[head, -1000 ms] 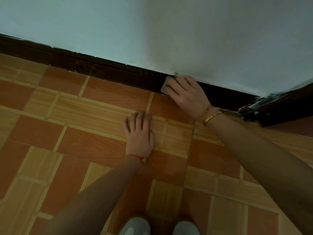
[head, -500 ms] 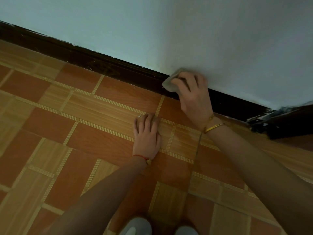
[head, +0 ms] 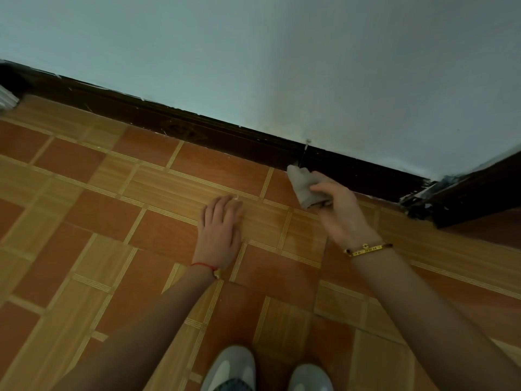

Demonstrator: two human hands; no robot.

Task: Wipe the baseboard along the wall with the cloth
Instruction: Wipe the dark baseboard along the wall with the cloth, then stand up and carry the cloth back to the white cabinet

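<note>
**Now: cloth held just off the baseboard**

Nearest, at the bottom edge: toes of two grey shoes [head: 269, 372] on the floor [head: 84, 210], tiled in orange and pale wood-grain squares. Further out, left hand [head: 221, 225] pressed flat on the tiles, fingers straight and together, grasping nothing; red string bracelet [head: 205, 266] at its wrist. To the right and slightly farther, right hand [head: 339, 211] raised over the floor, thumb and curled fingers pinching a bunched grey cloth [head: 306, 187]; gold bangle [head: 368, 249] around that wrist. Cloth's upper tip close to the foot of the dark brown baseboard [head: 169, 124], beside a vertical seam in it; contact with the board unclear. Beyond, running diagonally from upper left to lower right, scuffed baseboard under a pale blue-green wall [head: 253, 57]. Far right, dark door frame [head: 473, 193] meeting the baseboard's end, paint chipped at the joint.
</note>
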